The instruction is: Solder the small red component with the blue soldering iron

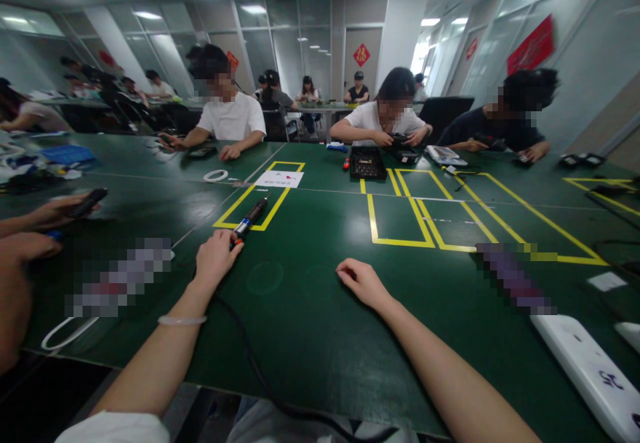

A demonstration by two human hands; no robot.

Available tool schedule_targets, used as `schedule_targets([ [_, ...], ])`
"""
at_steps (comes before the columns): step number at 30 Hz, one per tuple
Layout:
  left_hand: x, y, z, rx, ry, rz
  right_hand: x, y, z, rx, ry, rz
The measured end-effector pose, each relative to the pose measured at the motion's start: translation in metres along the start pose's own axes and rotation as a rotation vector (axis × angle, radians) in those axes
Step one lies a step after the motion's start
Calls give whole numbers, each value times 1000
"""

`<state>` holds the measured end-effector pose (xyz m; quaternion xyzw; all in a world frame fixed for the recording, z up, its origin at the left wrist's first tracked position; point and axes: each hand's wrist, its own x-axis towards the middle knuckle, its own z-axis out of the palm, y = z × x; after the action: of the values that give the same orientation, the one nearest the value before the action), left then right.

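My left hand (pixel 218 254) is closed around the rear end of an electric screwdriver (pixel 251 218), which lies low over the green table (pixel 300 336). Its thin tip points away from me, toward a yellow tape rectangle. A black cord (pixel 245 336) runs from beneath my left wrist back over the table's front edge. Resting on the tabletop to the right, my right hand (pixel 364 282) has its fingers curled in loosely, with nothing visible in them. A white paper card (pixel 279 178) with writing lies beyond the screwdriver tip.
Yellow tape outlines (pixel 403 242) mark the table. A white power strip (pixel 583 356) lies at right. A black tray (pixel 368 163) and a white tape ring (pixel 215 176) lie farther back. Across sit several people; another person's hands (pixel 45 216) hold a dark device at left.
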<state>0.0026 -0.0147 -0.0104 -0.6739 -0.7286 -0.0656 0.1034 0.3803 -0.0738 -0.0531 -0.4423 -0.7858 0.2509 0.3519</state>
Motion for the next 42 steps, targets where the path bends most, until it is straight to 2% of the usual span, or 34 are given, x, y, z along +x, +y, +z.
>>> schedule_targets([
  [5,-1,4,-1,16,22,-42,0,1,0,-9,-6,-2],
  [8,-1,11,-4,-17,86,-41,0,1,0,-12,-7,-1],
  [10,-3,22,-8,-109,120,-25,0,1,0,-13,-7,-3],
  [12,-7,42,-14,-264,94,39,0,1,0,-11,-9,-3],
  [17,-30,116,-30,-637,-132,442,0,-1,0,14,-8,8],
  [20,-43,155,-35,-762,-293,584,-1,-3,-1,92,-7,23],
  [22,-48,173,-34,-881,-421,615,-1,-6,-3,172,-35,17],
  [25,-50,186,-27,-1039,-580,601,-1,-8,-3,226,-57,-5],
  [29,-51,187,-17,-1135,-661,529,0,-7,-1,249,-63,-2],
  [33,-55,181,-22,-1144,-570,546,2,-4,1,377,-55,82],
  [37,-60,179,-35,-988,-382,654,3,-2,-1,491,-33,160],
  [39,-62,180,-37,-899,-297,691,4,-1,-1,492,-33,168],
  [42,-62,181,-33,-855,-243,703,4,0,-1,443,-32,158],
])
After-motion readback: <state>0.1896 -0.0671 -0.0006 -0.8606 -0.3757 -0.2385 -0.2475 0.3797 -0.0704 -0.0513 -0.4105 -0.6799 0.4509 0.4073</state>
